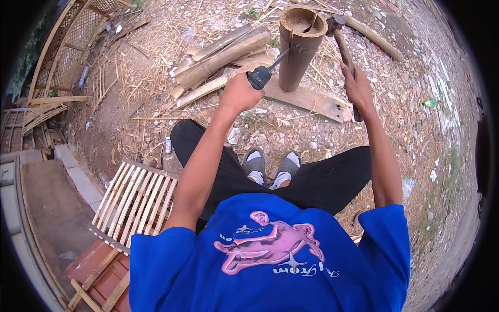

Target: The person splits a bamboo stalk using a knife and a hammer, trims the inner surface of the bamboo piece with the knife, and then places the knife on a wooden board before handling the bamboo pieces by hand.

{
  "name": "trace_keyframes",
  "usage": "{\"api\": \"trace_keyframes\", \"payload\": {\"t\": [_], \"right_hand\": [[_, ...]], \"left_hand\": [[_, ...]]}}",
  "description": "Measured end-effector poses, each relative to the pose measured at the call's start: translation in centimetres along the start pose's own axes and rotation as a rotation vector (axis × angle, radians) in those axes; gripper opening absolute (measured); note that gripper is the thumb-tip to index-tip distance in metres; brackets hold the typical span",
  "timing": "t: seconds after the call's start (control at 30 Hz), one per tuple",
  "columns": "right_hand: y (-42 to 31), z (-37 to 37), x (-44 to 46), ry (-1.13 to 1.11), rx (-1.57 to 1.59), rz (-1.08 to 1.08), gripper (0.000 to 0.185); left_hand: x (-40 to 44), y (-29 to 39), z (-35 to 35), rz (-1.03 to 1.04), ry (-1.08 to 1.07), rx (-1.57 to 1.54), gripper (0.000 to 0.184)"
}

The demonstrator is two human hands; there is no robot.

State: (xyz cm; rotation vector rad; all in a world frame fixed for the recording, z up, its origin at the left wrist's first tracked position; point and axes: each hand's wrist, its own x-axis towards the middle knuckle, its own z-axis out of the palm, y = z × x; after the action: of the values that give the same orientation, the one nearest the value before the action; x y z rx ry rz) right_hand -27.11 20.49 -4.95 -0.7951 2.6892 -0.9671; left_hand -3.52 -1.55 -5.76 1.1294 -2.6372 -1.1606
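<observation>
My left hand (240,94) is closed around the black-wrapped handle (259,77) of a tool with a thin metal blade (278,59). The blade meets the near-left wall of an upright bamboo tube (299,61), and a dark narrow strip shows inside the hollow; whether it is the same blade, I cannot tell. My right hand (358,91) grips the wooden handle of a hammer (343,48). Its dark metal head is beside the tube's right rim; contact is unclear. Under the tube lies a flat wooden board (312,105) with holes at its right end.
Split bamboo pieces (223,60) lie left of the tube, and a long pole (374,39) behind it. A slatted bamboo rack (136,200) is at my left. Lattice panels (70,44) stand at the far left. Straw and litter cover the ground.
</observation>
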Motion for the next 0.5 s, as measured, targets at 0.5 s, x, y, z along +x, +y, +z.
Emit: {"api": "trace_keyframes", "payload": {"t": [0.5], "right_hand": [[17.1,8.7,-0.7,-0.387,-0.322,-0.106,0.048]], "left_hand": [[1.2,-0.3,0.9,0.062,0.032,-0.076,0.025]]}}
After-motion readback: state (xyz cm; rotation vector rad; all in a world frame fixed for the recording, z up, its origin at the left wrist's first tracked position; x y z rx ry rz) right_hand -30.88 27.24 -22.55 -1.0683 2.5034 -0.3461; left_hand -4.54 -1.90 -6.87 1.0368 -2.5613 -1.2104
